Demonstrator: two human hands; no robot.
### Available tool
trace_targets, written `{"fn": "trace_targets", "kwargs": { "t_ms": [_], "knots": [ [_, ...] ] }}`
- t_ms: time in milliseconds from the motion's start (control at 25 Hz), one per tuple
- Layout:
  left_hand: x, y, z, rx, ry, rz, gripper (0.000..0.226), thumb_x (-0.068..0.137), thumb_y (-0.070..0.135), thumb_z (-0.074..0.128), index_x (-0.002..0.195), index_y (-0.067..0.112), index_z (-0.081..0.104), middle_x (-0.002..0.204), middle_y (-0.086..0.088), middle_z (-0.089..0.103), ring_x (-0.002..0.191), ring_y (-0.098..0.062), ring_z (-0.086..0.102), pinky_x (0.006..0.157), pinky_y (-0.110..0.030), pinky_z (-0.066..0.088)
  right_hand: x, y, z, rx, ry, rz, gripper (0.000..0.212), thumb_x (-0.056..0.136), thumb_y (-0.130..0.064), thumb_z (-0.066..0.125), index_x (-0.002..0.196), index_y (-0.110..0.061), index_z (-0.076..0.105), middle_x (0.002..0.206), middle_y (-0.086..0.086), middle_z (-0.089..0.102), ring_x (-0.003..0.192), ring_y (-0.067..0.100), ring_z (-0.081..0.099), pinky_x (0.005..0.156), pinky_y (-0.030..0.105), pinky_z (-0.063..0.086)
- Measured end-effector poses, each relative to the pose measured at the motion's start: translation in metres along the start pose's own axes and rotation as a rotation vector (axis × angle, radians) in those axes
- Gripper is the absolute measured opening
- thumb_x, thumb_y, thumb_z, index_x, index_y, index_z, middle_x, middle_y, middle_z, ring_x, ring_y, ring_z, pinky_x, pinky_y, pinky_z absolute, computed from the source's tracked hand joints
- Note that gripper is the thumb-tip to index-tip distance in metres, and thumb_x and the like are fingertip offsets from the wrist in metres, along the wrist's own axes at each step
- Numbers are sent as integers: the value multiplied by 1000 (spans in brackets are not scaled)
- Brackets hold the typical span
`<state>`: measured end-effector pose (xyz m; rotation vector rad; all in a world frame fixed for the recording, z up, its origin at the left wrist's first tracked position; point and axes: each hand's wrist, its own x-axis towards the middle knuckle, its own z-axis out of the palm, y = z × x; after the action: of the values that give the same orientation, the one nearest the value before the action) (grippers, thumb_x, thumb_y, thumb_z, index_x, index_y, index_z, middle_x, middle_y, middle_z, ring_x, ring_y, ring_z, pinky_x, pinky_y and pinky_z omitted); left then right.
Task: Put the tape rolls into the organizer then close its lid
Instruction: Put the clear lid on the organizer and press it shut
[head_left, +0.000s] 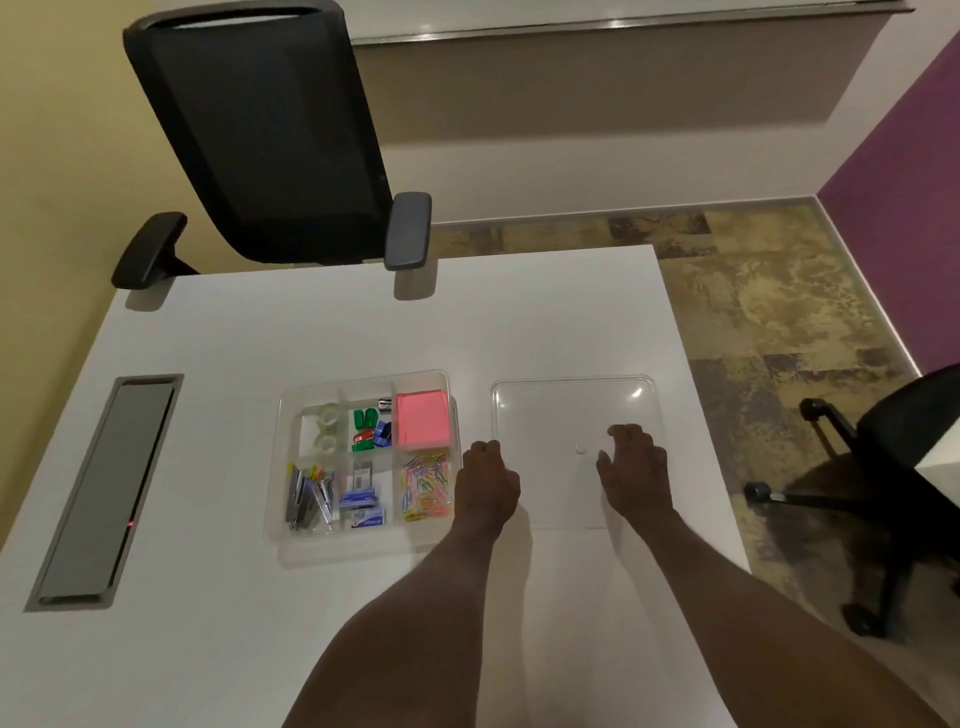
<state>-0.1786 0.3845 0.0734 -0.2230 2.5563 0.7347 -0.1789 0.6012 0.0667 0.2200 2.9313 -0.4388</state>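
Note:
The clear plastic organizer (363, 545) sits at the table's centre with its top uncovered. Two clear tape rolls (327, 428) lie in its far-left compartment. The transparent lid (571, 395) lies flat on the table to the organizer's right, with a small knob (582, 448) at its centre. My left hand (488, 480) is at the lid's left rim with its fingers curled down; whether they grip the rim is hidden. My right hand (634, 467) hovers over the lid just right of the knob, fingers spread and holding nothing.
Other compartments hold pink sticky notes (422, 420), coloured paper clips (427, 484), staplers (306, 499), staple boxes (361, 504) and small sharpeners (370, 423). A grey cable hatch (106, 488) is set into the table at left. One black chair (270, 135) stands behind the table and another (883, 467) at the right.

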Motion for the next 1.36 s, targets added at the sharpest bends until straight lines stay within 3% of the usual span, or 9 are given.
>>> {"fn": "trace_targets", "kwargs": {
  "t_ms": [200,320,440,720,960,1120,1200,1280,1360],
  "knots": [
    [28,5,5,-29,-58,-155,49,101,16,55,146,1,43,147,-18,45,142,-35,45,111,-45,48,35,35,-4,-94,-37,162,57,97,-36,61,142,-6,45,140,17,50,126,36,50,103,48,41],
    [42,9,8,-74,-38,-242,46,103,18,53,144,0,43,148,-18,43,142,-35,44,109,-43,48,51,49,-2,-70,-60,292,57,95,-39,61,137,-4,44,135,19,50,124,37,51,103,49,42],
    [50,14,12,-113,-6,-292,41,104,19,54,139,0,47,146,-19,44,138,-34,47,109,-42,48,58,51,5,7,-86,411,47,94,-35,63,125,-2,50,126,20,53,119,39,54,99,51,45],
    [47,18,13,-314,115,-390,42,102,14,55,142,0,53,144,-22,53,135,-39,54,114,-47,49,58,42,-1,301,-68,734,37,98,-18,57,130,1,56,135,25,47,125,42,49,105,52,44],
    [19,25,-7,-506,345,-249,39,108,5,46,144,3,61,144,-22,55,131,-35,59,112,-37,46,32,33,-29,408,134,653,28,100,-9,49,126,-1,58,131,29,53,123,43,51,99,45,47],
    [-2,21,-40,-633,451,-175,36,108,1,46,138,-1,65,137,-25,68,129,-38,65,115,-45,51,16,8,-54,489,211,574,23,102,-11,50,121,-3,60,121,23,66,115,42,60,90,41,50],
    [-10,10,-62,-727,483,-146,34,107,0,47,134,-3,68,126,-27,73,117,-41,71,107,-49,57,9,-9,-63,534,224,527,23,102,-11,53,120,-1,61,120,22,68,115,40,62,90,39,49],
    [-20,-4,-89,-804,522,-125,29,106,-2,48,118,1,74,104,-21,76,93,-36,72,86,-32,65,1,-27,-68,604,226,465,25,99,-11,58,120,2,63,119,22,69,115,40,62,94,40,50],
    [-35,-21,-117,-858,560,-97,30,103,-8,47,111,2,74,92,-16,72,80,-28,67,64,-13,57,-8,-49,-73,772,212,442,24,96,-11,62,114,3,68,113,23,72,109,39,66,87,38,55]
  ]
}}
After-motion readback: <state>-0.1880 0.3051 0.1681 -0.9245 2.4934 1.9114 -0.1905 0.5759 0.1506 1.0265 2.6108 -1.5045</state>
